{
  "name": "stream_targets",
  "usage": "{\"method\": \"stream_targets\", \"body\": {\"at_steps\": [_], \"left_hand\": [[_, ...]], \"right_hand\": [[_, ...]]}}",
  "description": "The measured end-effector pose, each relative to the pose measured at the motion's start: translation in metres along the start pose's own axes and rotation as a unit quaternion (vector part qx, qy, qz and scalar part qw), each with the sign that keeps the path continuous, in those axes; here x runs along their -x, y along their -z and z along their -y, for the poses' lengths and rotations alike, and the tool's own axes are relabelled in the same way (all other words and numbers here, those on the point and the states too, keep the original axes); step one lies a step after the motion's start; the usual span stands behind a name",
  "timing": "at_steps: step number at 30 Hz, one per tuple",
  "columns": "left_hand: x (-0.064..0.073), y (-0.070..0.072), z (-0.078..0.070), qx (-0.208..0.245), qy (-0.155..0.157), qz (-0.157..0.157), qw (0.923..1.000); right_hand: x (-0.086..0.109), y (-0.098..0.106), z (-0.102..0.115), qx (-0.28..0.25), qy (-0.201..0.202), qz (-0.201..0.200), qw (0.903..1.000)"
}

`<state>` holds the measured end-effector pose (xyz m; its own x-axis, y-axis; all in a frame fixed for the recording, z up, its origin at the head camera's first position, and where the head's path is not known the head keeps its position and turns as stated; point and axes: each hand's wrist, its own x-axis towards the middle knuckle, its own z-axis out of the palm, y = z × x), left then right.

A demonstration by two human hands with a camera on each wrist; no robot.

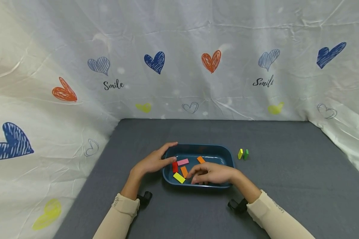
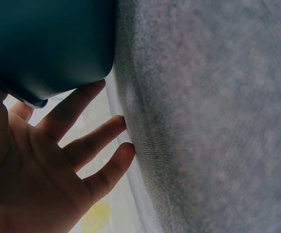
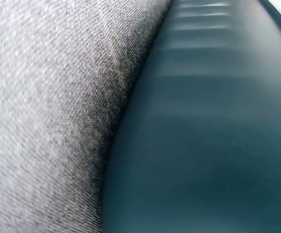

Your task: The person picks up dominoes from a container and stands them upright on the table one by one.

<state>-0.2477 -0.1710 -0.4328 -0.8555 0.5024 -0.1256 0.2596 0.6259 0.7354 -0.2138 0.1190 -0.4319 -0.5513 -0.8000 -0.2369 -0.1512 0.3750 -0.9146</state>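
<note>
A dark blue-green tray [image 1: 197, 186] sits on the table with several small coloured blocks inside. My left hand [image 1: 152, 162] holds its left end, thumb over the rim and the other fingers outside; in the left wrist view, fingertips touch the tray's outer wall and the cloth. My right hand [image 1: 215, 173] reaches into the tray with bent fingers pointing down, close to an orange block [image 1: 183, 171] and a yellow block [image 1: 179, 178]. What lies under its fingers is hidden. A red block [image 1: 175, 167], a pink block [image 1: 183, 161] and another orange block [image 1: 200, 159] lie nearby.
Right of the tray, a yellow block [image 1: 240, 153] and a green block [image 1: 246, 154] stand upright side by side on the grey tablecloth [image 1: 287, 172]. A white curtain [image 1: 179, 39] printed with hearts hangs behind the table and along its left side.
</note>
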Motion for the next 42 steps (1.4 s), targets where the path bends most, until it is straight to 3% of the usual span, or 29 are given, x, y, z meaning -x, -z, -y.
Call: {"method": "stream_targets", "body": {"at_steps": [12,20,35,42], "left_hand": [[-0.001,0.001,-0.001,0.0,0.004,0.0,1.0],[0.0,0.001,-0.002,0.0,-0.001,0.002,1.0],[-0.001,-0.001,-0.001,-0.006,0.006,-0.004,1.0],[0.0,0.0,-0.001,-0.007,0.007,-0.002,0.9999]], "right_hand": [[0.002,0.006,-0.005,-0.126,-0.001,0.027,0.9916],[0.004,0.007,-0.004,-0.174,0.02,0.052,0.9831],[0.006,0.008,-0.007,-0.174,0.048,0.06,0.9818],[0.019,0.017,-0.004,-0.129,0.08,0.006,0.9883]]}}
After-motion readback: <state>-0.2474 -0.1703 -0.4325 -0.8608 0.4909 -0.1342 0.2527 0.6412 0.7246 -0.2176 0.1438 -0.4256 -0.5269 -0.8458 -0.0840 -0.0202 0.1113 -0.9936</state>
